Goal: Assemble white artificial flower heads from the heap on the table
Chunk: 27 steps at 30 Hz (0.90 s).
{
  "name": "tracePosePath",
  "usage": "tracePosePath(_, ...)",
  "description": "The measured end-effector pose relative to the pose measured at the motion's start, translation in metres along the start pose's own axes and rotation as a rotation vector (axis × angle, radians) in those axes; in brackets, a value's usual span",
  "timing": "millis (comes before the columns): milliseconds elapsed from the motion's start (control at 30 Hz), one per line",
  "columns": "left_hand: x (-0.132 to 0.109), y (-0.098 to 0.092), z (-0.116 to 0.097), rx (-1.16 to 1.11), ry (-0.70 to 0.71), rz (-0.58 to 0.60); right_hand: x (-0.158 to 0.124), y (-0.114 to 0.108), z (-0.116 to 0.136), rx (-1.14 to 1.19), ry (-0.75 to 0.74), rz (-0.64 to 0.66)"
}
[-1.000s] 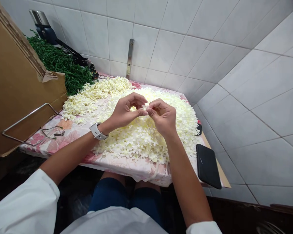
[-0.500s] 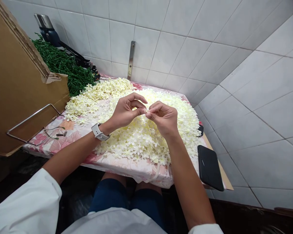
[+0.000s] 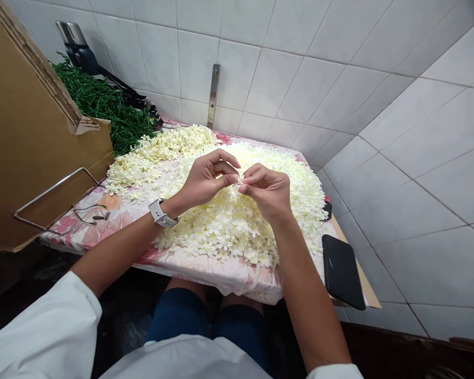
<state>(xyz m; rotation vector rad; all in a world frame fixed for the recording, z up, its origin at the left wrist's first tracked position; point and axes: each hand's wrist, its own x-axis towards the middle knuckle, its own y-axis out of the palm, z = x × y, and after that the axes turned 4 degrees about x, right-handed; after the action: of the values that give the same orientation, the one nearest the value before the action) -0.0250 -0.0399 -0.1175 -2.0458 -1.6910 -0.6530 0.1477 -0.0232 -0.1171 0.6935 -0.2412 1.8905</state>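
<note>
My left hand point(image 3: 205, 181) and my right hand point(image 3: 267, 190) meet fingertip to fingertip above a big heap of small cream artificial flowers point(image 3: 237, 223). Both pinch one small cream flower piece point(image 3: 239, 180) between thumb and fingers; it is mostly hidden by the fingertips. A white watch point(image 3: 159, 213) sits on my left wrist. A second, flatter heap of the same flowers point(image 3: 158, 150) lies farther back on the left. The heaps rest on a table with a pink floral cloth point(image 3: 102, 226).
A pile of green stems point(image 3: 102, 108) lies at the back left by a dark tool point(image 3: 82, 52). A cardboard box point(image 3: 27, 131) with a wire frame point(image 3: 51, 192) stands at left. A black phone point(image 3: 343, 271) lies at the table's right edge. Tiled walls close behind and right.
Both hands stay pinched together over the heap, with only small finger movements on the flower piece. The view has shifted slightly.
</note>
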Motion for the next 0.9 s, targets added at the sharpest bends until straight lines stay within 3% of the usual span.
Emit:
tracePosePath(767,0.0010,-0.0027,-0.0008,0.029,0.010,0.045,0.0011,-0.0042,0.0018,-0.019,-0.002,0.048)
tracePosePath(900,0.0005,-0.0005,0.0005,0.188,0.094,-0.084,0.0007,-0.0039,0.0015,-0.077,-0.031,-0.030)
